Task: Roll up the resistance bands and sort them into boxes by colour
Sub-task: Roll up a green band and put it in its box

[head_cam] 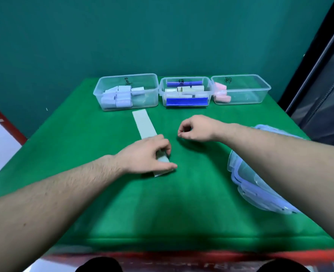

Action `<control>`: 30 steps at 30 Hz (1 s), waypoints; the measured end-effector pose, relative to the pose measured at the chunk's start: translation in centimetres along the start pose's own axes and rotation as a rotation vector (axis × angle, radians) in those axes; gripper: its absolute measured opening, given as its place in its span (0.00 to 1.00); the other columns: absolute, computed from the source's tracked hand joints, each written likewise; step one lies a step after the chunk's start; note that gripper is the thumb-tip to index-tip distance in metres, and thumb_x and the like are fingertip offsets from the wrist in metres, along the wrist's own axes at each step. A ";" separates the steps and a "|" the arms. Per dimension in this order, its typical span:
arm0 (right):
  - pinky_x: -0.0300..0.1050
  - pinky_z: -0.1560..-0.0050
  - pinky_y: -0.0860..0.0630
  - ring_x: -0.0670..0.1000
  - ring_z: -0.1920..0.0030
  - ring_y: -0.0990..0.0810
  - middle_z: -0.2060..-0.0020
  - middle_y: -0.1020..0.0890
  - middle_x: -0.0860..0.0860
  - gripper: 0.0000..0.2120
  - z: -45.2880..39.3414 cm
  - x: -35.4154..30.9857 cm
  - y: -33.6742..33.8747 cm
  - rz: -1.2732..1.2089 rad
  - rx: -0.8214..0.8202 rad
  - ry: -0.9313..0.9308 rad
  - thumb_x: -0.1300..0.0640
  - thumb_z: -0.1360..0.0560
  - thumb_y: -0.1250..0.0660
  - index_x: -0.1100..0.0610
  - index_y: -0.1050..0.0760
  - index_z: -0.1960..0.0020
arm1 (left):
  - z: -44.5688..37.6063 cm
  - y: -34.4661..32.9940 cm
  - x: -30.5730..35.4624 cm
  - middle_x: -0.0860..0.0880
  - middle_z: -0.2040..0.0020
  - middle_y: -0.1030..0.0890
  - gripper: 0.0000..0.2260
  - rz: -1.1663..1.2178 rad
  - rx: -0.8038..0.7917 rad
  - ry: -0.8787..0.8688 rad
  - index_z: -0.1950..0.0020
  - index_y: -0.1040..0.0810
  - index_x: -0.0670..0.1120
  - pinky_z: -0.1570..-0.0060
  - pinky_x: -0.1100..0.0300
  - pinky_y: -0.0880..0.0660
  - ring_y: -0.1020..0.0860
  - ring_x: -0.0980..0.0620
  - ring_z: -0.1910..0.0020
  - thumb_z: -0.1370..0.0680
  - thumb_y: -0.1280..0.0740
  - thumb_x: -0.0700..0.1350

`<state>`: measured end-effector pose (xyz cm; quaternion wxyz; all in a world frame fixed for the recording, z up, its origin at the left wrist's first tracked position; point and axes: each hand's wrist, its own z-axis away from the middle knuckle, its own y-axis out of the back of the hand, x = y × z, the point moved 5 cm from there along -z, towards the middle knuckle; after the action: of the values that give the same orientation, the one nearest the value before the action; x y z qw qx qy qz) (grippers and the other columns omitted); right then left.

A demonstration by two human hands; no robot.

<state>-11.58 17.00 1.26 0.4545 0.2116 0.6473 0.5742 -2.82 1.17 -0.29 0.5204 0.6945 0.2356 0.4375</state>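
Matt green felt-like cloth over the tabletop (181, 193), faintly fuzzy. Clear, glossy plastic for the left box (105, 99), middle box (210, 95) and right box (250, 93), with black handwritten marks on the far walls. Thin, smooth, matt pale band (143, 122), rubbery in look. Translucent bluish plastic lids (260, 191), shiny and stacked. Glossy red edge (181, 256) along the near side. Flat matt teal wall (162, 36).
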 end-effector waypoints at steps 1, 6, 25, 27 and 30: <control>0.37 0.52 0.28 0.47 0.55 0.22 0.58 0.19 0.44 0.06 0.4 -0.3 -0.5 -0.015 -0.015 -0.002 0.52 0.23 0.32 0.51 0.18 0.49 | 1.1 -0.3 0.2 0.57 0.52 0.27 0.20 -0.019 0.006 -0.018 0.49 0.26 0.55 0.49 0.63 0.30 0.28 0.58 0.53 0.31 0.30 0.67; 0.38 0.49 0.25 0.46 0.55 0.21 0.57 0.18 0.43 0.05 3.1 -2.4 -2.7 -0.079 -0.083 0.007 0.52 0.24 0.32 0.47 0.19 0.50 | 5.3 -1.3 0.6 0.56 0.45 0.26 0.20 -0.158 0.090 -0.011 0.42 0.24 0.55 0.44 0.60 0.28 0.26 0.56 0.47 0.28 0.34 0.64; 0.39 0.61 0.29 0.45 0.66 0.26 0.65 0.20 0.50 0.07 14.5 -6.4 -7.7 -0.780 0.039 0.071 0.61 0.26 0.27 0.52 0.21 0.51 | 11.4 -4.9 6.0 0.54 0.62 0.19 0.06 0.453 0.446 0.205 0.51 0.19 0.56 0.57 0.56 0.25 0.23 0.54 0.63 0.23 0.30 0.44; 0.38 0.60 0.28 0.43 0.66 0.25 0.65 0.19 0.48 0.04 14.8 -6.4 -8.2 -0.784 0.051 0.064 0.62 0.25 0.28 0.54 0.20 0.53 | 11.8 -5.2 6.1 0.55 0.60 0.18 0.05 0.443 0.438 0.189 0.51 0.19 0.54 0.53 0.55 0.24 0.22 0.56 0.60 0.23 0.29 0.44; 0.31 0.59 0.31 0.36 0.66 0.26 0.63 0.20 0.43 0.03 14.9 -6.6 -8.6 -0.680 0.136 0.073 0.61 0.25 0.28 0.54 0.18 0.55 | 11.9 -5.2 6.4 0.57 0.56 0.20 0.04 0.372 0.474 0.134 0.52 0.18 0.51 0.50 0.61 0.26 0.22 0.60 0.54 0.24 0.28 0.43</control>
<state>6.21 17.81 -3.38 0.5812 -0.0070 0.7332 0.3530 11.28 1.82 -3.68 0.2383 0.7973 0.2336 0.5029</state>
